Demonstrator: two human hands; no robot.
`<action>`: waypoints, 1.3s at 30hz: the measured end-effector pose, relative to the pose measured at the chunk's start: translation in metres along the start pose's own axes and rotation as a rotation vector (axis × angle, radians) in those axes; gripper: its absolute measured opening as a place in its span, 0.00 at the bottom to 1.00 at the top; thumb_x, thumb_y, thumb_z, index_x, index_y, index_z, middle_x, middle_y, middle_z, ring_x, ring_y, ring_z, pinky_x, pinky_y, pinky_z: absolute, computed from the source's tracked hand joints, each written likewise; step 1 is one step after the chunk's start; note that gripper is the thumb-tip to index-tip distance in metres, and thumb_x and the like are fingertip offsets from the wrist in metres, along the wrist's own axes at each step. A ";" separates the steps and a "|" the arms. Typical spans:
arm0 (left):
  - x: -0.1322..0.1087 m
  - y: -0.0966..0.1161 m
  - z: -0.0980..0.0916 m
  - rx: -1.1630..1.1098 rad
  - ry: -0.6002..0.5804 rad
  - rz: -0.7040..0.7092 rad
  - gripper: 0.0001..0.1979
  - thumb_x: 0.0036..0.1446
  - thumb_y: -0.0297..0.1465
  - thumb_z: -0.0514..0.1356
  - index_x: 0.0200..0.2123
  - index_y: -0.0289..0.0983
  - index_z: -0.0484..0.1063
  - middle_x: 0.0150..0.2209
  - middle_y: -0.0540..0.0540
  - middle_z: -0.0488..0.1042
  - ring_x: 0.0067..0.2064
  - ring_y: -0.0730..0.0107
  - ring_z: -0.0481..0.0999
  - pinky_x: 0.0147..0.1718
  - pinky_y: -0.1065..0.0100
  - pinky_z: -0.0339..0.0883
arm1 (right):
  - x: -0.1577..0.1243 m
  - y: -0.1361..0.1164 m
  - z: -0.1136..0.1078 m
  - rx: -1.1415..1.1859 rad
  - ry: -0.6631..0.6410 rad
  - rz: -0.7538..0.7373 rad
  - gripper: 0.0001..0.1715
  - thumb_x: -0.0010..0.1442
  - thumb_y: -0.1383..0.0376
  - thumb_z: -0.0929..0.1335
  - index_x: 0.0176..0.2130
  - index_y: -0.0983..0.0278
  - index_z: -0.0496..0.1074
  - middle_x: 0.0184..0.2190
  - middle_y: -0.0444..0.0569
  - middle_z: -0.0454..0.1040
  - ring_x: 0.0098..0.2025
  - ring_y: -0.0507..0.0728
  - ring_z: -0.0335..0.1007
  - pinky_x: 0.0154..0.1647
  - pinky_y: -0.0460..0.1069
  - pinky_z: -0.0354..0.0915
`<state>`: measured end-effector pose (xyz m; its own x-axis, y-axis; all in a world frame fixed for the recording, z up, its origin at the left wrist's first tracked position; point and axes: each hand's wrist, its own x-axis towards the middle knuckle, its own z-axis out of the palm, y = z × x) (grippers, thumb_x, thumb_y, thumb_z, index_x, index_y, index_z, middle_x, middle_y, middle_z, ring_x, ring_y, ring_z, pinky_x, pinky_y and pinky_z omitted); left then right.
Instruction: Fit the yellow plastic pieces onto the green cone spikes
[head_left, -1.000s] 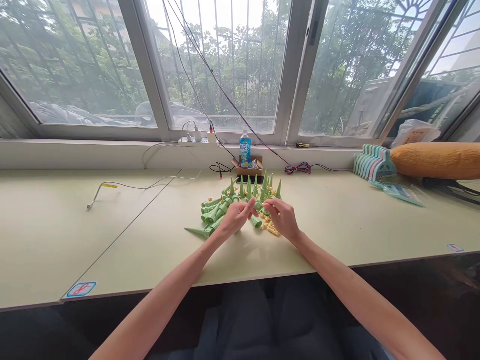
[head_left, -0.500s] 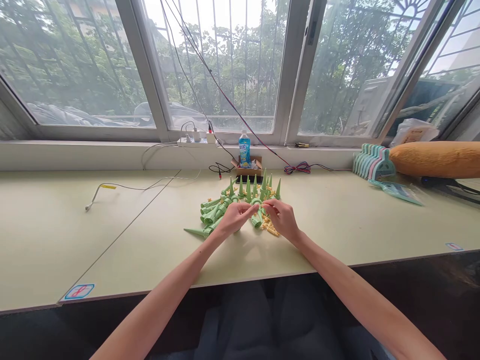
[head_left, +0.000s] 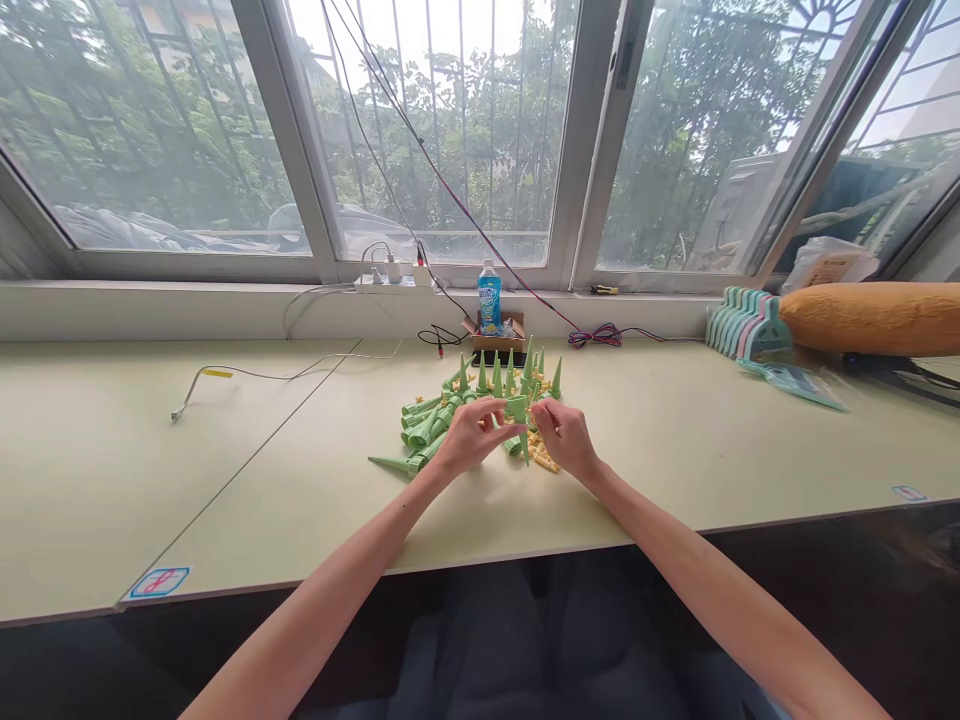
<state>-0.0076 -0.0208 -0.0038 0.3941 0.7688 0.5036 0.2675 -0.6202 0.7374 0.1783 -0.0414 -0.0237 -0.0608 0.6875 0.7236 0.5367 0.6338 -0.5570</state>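
Between the thumb and fingers of my left hand [head_left: 471, 436] is a green plastic plant-watering spike [head_left: 517, 407], its wide end up and its thin tip pointing down. Close to its right side, my right hand [head_left: 568, 438] is closed in a pinch. Whatever sits at those fingertips is too small to make out; a yellowish spot shows there. More green spikes [head_left: 424, 428] lie heaped to the left, and several others [head_left: 528, 362] stand point up behind my hands. Under and beside my right hand is a pile of small yellow plastic parts [head_left: 545, 458].
Behind the spikes, a blue-labelled bottle [head_left: 489, 298] stands in a small cardboard box [head_left: 512, 340]. A power strip [head_left: 394, 283] and coiled wires [head_left: 596, 336] run along the window ledge. At the right are pastel plastic pieces [head_left: 750, 322] and an orange cushion-like roll [head_left: 874, 318].
The spike in my left hand has turned so its tip now points down. My left fingers have opened wider around it, while my right hand stays nearly in place.
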 end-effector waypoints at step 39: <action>0.002 0.021 -0.005 -0.207 -0.110 -0.238 0.31 0.56 0.54 0.55 0.17 0.38 0.47 0.17 0.55 0.45 0.19 0.79 0.48 0.18 0.71 0.48 | -0.001 0.005 0.001 0.095 -0.029 -0.041 0.17 0.66 0.54 0.63 0.37 0.64 0.74 0.31 0.49 0.77 0.29 0.53 0.73 0.31 0.47 0.69</action>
<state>-0.0053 -0.0314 0.0144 0.4376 0.8598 0.2630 0.1838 -0.3719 0.9099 0.1803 -0.0393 -0.0275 -0.1059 0.6694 0.7353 0.4511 0.6914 -0.5644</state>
